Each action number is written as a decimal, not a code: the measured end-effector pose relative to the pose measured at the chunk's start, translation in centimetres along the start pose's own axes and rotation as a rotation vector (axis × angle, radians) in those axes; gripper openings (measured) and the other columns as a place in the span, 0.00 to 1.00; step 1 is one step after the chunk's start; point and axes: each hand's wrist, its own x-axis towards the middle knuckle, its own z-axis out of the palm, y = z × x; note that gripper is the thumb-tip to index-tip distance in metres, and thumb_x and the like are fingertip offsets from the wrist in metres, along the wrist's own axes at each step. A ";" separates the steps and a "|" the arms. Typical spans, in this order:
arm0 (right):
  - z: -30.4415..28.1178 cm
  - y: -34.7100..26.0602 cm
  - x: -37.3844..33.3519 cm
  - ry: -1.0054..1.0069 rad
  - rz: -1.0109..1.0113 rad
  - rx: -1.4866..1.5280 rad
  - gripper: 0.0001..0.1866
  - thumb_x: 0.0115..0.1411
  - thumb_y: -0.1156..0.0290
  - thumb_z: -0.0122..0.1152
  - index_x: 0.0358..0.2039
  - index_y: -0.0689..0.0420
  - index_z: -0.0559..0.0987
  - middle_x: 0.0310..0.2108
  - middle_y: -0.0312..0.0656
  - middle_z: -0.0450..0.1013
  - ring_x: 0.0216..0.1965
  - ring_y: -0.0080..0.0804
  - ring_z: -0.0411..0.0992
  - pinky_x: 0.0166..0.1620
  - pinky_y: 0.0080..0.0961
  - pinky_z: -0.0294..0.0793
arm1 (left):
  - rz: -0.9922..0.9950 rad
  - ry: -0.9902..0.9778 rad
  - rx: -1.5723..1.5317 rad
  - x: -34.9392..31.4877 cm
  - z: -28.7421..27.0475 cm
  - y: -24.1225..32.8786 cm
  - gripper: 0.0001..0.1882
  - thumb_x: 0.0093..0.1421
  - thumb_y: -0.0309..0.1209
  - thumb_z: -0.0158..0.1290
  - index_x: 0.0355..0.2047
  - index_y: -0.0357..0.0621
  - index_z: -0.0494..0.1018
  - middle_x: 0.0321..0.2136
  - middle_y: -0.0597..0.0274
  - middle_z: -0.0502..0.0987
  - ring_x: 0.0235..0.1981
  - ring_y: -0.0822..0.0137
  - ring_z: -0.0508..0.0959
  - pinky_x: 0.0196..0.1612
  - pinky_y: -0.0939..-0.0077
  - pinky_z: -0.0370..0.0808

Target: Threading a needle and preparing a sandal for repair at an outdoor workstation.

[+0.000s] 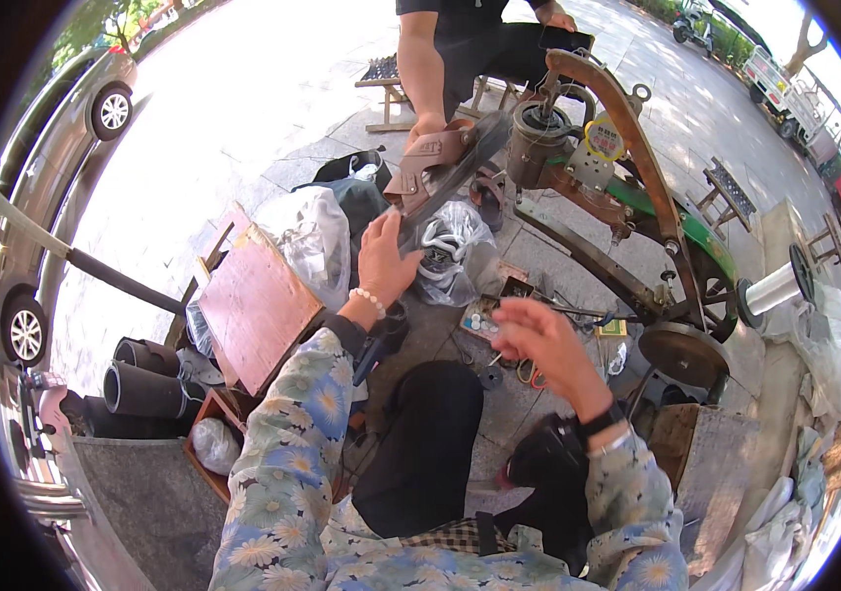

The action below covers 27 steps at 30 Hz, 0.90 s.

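Observation:
My left hand (386, 258) is raised and grips the lower end of a brown and black sandal (440, 167). Another person's hand (422, 128) holds the sandal's far end from across the stall. My right hand (543, 340) hovers lower, blurred, fingers curled and pinched together; whether it holds something small is not clear. Just behind the sandal stands an old hand-cranked cobbler's sewing machine (598, 158) with a green body and brown arm.
A wooden board (255, 307) leans at my left beside plastic bags (317, 241) and black rolls (144, 389). Small tools and scissors (529, 372) lie on the paving. A spool (775, 288) sits right. A car (56, 128) is parked at the left, with scooters and small trucks parked far right.

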 end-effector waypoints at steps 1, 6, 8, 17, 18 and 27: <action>0.5 -0.4 2.4 0.010 0.001 0.010 0.22 0.54 0.70 0.57 0.49 0.61 0.66 0.42 0.38 0.69 0.34 0.24 0.71 0.35 0.18 0.70 | 0.006 0.007 -0.004 -0.1 0.0 -0.1 0.34 0.44 0.34 0.58 0.52 0.39 0.61 0.50 0.47 0.63 0.53 0.48 0.62 0.53 0.65 0.62; 2.7 -1.5 13.9 0.153 -0.097 0.149 0.31 0.54 0.58 0.59 0.52 0.63 0.61 0.40 0.36 0.68 0.36 0.26 0.67 0.35 0.24 0.68 | -0.010 -0.084 -0.134 -1.2 0.1 -0.2 0.27 0.43 0.30 0.57 0.45 0.37 0.66 0.43 0.48 0.69 0.45 0.49 0.69 0.47 0.64 0.67; 4.0 -2.2 17.2 0.268 -0.061 0.167 0.31 0.49 0.53 0.64 0.46 0.59 0.64 0.38 0.40 0.64 0.37 0.32 0.65 0.34 0.27 0.68 | -0.024 -0.084 -0.209 -2.2 0.5 -0.6 0.27 0.43 0.30 0.57 0.46 0.37 0.66 0.42 0.48 0.69 0.46 0.49 0.69 0.48 0.65 0.66; 3.3 1.4 22.6 0.502 -0.502 -0.522 0.26 0.42 0.67 0.61 0.42 0.63 0.69 0.39 0.56 0.71 0.43 0.54 0.68 0.45 0.37 0.67 | -0.106 -0.166 -0.446 -7.9 -7.5 1.8 0.22 0.45 0.26 0.56 0.43 0.34 0.68 0.39 0.49 0.72 0.40 0.53 0.73 0.42 0.71 0.70; 4.2 0.5 21.1 0.496 -0.508 -0.612 0.25 0.43 0.67 0.60 0.42 0.63 0.69 0.37 0.56 0.71 0.42 0.54 0.68 0.45 0.38 0.67 | -0.083 -0.113 -0.461 -8.4 -8.6 1.9 0.22 0.45 0.25 0.55 0.43 0.34 0.68 0.39 0.49 0.72 0.40 0.54 0.73 0.42 0.72 0.70; 4.7 -2.5 6.1 0.173 -0.643 -1.068 0.21 0.44 0.71 0.58 0.42 0.58 0.70 0.33 0.55 0.71 0.38 0.54 0.68 0.41 0.43 0.67 | -0.102 0.079 -0.480 -9.5 -13.5 4.2 0.31 0.48 0.23 0.55 0.54 0.43 0.60 0.49 0.59 0.65 0.49 0.66 0.68 0.42 0.74 0.70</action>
